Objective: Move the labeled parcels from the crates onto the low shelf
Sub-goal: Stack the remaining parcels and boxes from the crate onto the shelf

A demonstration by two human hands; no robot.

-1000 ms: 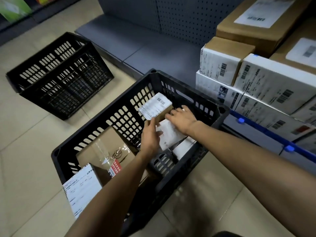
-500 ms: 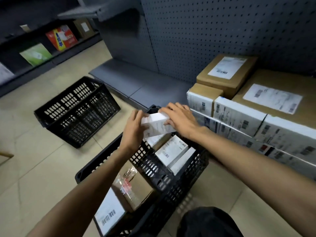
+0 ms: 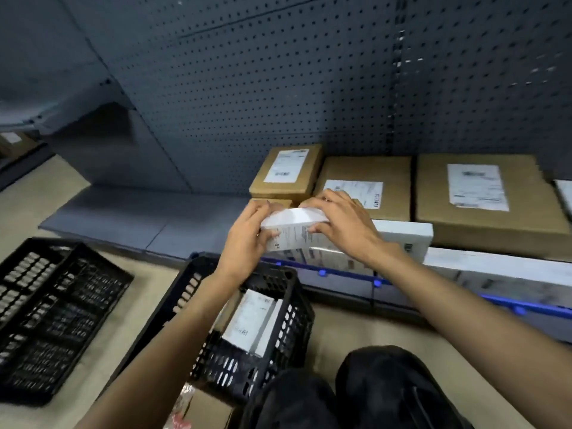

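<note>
- Empty black crate (image 3: 55,317) lies on the floor at far left, well apart from both hands and with no part in the coming move
- Bare stretch of the low shelf (image 3: 123,221) runs leftward from the stacked boxes; I judge it the roomiest landing place, and it lies ahead and to the left of the grip
- Nearer black crate (image 3: 298,308) sits below the forearms, with a white labelled parcel (image 3: 247,323) inside it yet to be moved
- Left hand (image 3: 247,243) grips the left end of the carried parcel, with its thumb on the near face and its fingers curled over the top edge
- Small white parcel (image 3: 294,230) is held in the air above the shelf's front edge, clear of the crate; its long axis runs left to right, spanning from one hand to the other, and its printed label faces the camera
- Right hand (image 3: 343,227) clasps the right end with its fingers wrapped over the top; both hands are about equally near, so the parcel would go forward square-on
- Long white box (image 3: 402,236) lies just behind and below the right hand, and its flat top looks like another possible resting place
- Brown cardboard boxes (image 3: 489,199) fill the shelf further back and to the right, against the pegboard panel (image 3: 278,72), so little room shows on that side
</note>
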